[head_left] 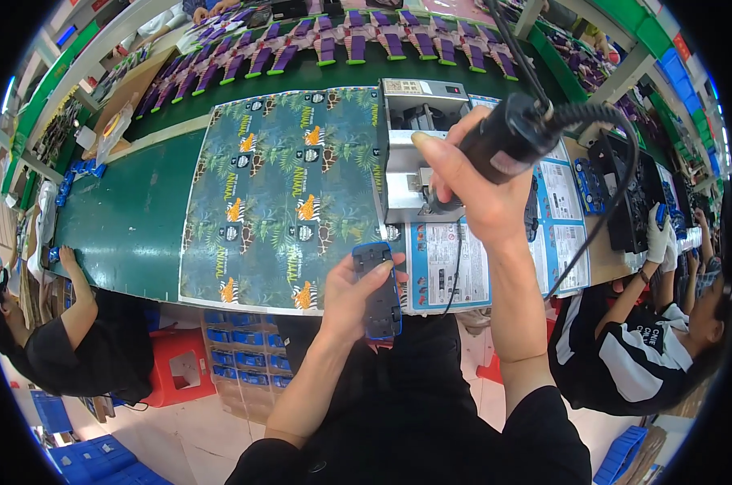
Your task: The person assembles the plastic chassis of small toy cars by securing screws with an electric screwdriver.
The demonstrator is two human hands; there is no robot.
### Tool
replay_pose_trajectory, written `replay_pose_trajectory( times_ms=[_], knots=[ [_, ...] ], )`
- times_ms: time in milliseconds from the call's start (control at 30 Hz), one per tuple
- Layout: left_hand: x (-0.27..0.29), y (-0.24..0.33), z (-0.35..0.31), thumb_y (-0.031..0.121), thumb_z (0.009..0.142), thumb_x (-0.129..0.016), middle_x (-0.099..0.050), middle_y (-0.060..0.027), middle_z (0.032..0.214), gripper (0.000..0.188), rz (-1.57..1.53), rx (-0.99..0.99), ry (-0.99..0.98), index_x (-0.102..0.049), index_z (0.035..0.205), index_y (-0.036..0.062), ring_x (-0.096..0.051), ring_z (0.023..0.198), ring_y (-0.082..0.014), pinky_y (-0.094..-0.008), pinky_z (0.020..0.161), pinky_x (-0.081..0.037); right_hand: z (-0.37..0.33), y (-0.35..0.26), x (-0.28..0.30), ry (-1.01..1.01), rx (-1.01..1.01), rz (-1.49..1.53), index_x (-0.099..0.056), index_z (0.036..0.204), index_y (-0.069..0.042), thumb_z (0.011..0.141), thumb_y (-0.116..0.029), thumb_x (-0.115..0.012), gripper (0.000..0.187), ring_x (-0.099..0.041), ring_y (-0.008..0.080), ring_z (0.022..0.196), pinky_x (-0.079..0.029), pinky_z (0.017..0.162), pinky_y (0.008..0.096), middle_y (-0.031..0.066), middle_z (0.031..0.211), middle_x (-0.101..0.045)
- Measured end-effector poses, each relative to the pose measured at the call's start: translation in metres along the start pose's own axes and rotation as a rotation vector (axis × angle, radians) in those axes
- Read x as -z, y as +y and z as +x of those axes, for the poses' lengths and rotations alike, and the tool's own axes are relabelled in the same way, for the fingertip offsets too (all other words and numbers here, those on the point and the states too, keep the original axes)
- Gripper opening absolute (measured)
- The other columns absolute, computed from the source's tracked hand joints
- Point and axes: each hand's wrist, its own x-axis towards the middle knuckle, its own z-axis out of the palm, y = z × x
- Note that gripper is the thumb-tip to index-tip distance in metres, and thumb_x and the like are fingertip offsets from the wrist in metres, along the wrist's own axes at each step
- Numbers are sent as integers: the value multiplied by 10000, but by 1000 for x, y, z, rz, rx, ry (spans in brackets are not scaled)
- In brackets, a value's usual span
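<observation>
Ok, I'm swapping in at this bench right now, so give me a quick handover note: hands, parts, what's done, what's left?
Left hand holds a blue and black toy chassis upright at the near table edge.
Right hand grips a black corded electric screwdriver, tip down by the grey metal fixture.
Jungle-print cardboard sheet lies flat on the green table; purple toy parts line the far side.
Done: chassis picked up, driver in hand.
Left: driver is not yet on the chassis; screw state is not visible.
</observation>
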Motion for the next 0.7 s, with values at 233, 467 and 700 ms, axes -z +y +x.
replay_pose_trajectory(
  times_ms=[233, 467, 700],
  knots=[
    [-1, 0, 0, 81, 894, -681, -690, -99, 1054, 249, 60, -5, -54, -608, 1116, -6, -671, 861, -144, -307, 761, -560, -40, -30, 10, -18, 79, 609, -469, 934, -43, 905, -201, -543, 177, -460, 145, 473, -444, 516, 316, 43, 620, -469],
    [-1, -4, 0, 97, 896, -686, -698, -102, 960, 236, 113, -45, -61, -617, 1096, -8, -670, 836, -133, -296, 762, -554, -64, -28, -13, 9, 57, 520, -492, 966, -43, 889, -232, -609, 236, -523, 167, 528, -484, 597, 330, 66, 687, -535],
    [-5, 1, -5, 62, 881, -677, -701, -91, 896, 220, 144, -73, -53, -628, 1080, -19, -663, 809, -121, -281, 756, -544, -70, -19, -20, -17, -69, 615, -525, 886, -40, 785, -14, -738, 237, -594, 188, 662, -514, 656, 329, 98, 742, -599]
  ],
)
